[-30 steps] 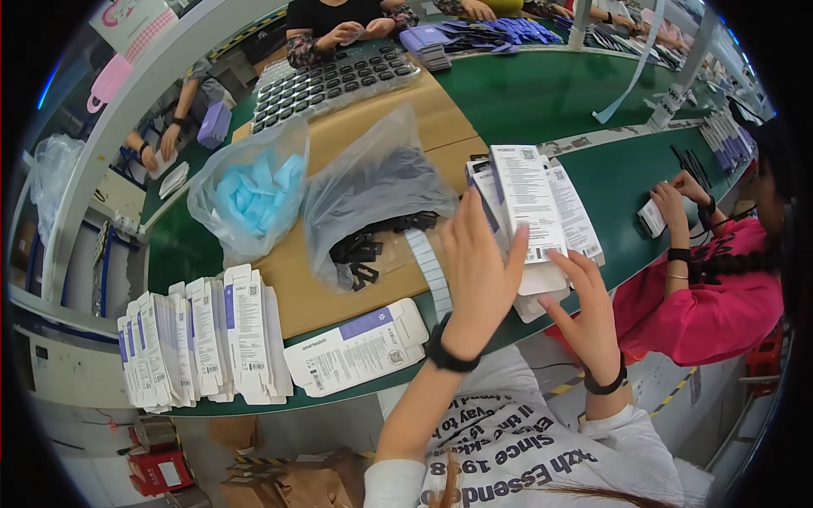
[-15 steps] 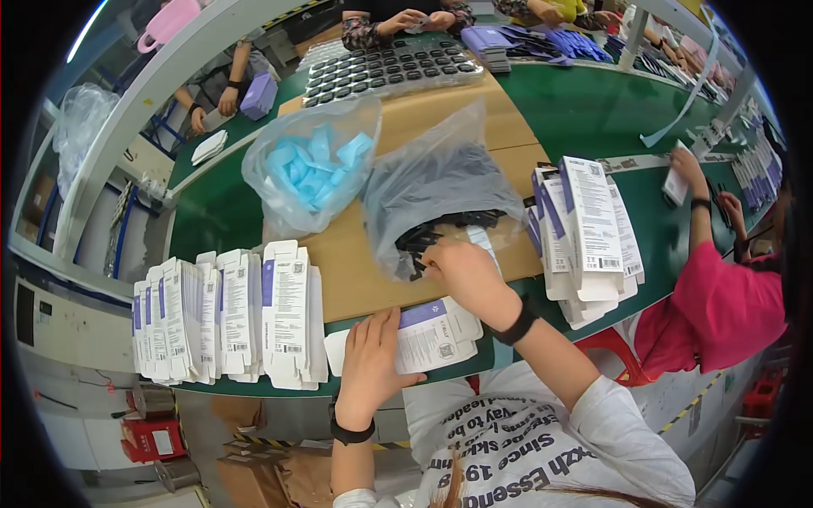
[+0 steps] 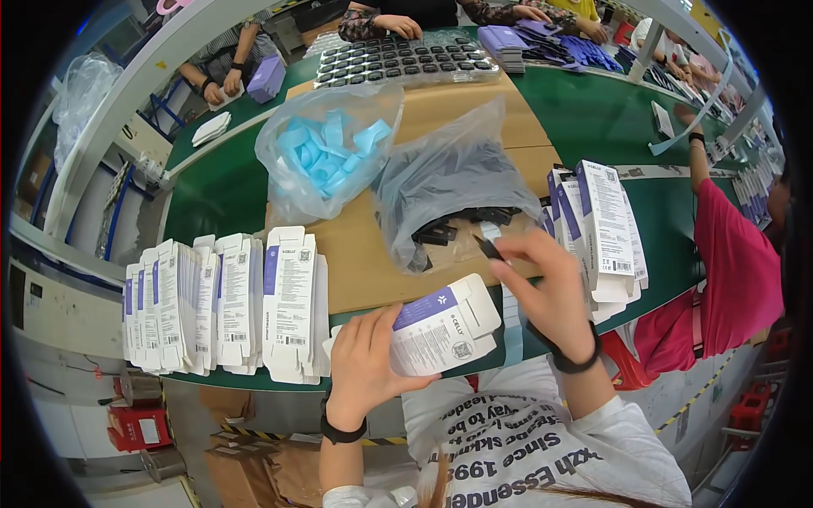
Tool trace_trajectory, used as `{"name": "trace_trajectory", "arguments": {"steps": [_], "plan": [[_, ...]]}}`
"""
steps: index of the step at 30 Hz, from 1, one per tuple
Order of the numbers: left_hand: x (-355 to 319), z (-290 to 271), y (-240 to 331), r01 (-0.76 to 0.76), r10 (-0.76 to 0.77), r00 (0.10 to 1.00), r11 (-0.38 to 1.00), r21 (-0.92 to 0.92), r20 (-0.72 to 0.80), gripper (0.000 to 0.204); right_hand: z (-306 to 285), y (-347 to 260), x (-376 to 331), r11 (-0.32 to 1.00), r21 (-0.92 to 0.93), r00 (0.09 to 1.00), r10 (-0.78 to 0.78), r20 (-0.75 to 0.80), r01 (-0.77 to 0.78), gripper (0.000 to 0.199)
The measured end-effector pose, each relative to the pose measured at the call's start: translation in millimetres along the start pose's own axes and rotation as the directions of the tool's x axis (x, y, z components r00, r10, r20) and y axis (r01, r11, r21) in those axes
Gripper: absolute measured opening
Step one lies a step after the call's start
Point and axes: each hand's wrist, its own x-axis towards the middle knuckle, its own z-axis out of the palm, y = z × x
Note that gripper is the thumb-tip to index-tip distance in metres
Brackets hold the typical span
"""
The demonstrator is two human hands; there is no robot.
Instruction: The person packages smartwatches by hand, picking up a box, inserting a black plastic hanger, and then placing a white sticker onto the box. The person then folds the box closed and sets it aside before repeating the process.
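My left hand [image 3: 364, 360] is closed round a small white carton with a purple band [image 3: 442, 332], tilted at the table's near edge. Its flaps stand open at the right end. Beside that end, my right hand [image 3: 555, 292] pinches a small flat black piece [image 3: 489, 248] between thumb and fingers. Just beyond lies a clear plastic bag [image 3: 453, 173], its mouth facing me, with more black pieces [image 3: 437, 234] showing in the opening. A pale blue strip [image 3: 512, 330] runs down below my right hand, over the table edge.
Flattened-looking white cartons [image 3: 290, 305] stand in a row at left; more cartons [image 3: 606, 224] are stacked at right. A clear bag of light blue pieces [image 3: 326, 152] sits on brown cardboard [image 3: 356, 262]. A tray of black devices [image 3: 406, 61] lies farther back. Co-workers sit around the table.
My right hand has come out of the bag's mouth toward me and right, bringing a black piece. My left hand has raised the carton's flap end slightly.
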Motion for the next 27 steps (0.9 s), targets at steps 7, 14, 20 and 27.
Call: {"name": "trace_trajectory", "arguments": {"steps": [7, 14, 20, 27], "plan": [[-1, 4, 10, -0.057, 0.055, 0.992, 0.998, -0.014, -0.114, 0.070, -20, 2, -32, 0.872, 0.333, 0.917, 0.265, 0.298, -0.359, 0.015], [-4, 2, 20, -0.030, 0.031, 0.995, 0.999, 0.013, -0.091, 0.069, -14, 12, -37, 0.685, 0.400, 0.778, 0.418, 0.468, -0.609, 0.011], [-3, 6, 24, -0.045, 0.053, 0.990, 0.997, 0.064, -0.127, 0.069, -8, 20, -52, 0.687, 0.430, 0.805, 0.433, 0.406, -0.586, 0.013], [-4, 9, 30, -0.027, 0.042, 0.994, 0.989, 0.148, -0.099, 0.068, 0, 16, -47, 0.762, 0.377, 0.847, 0.429, 0.316, -0.526, 0.026]]}}
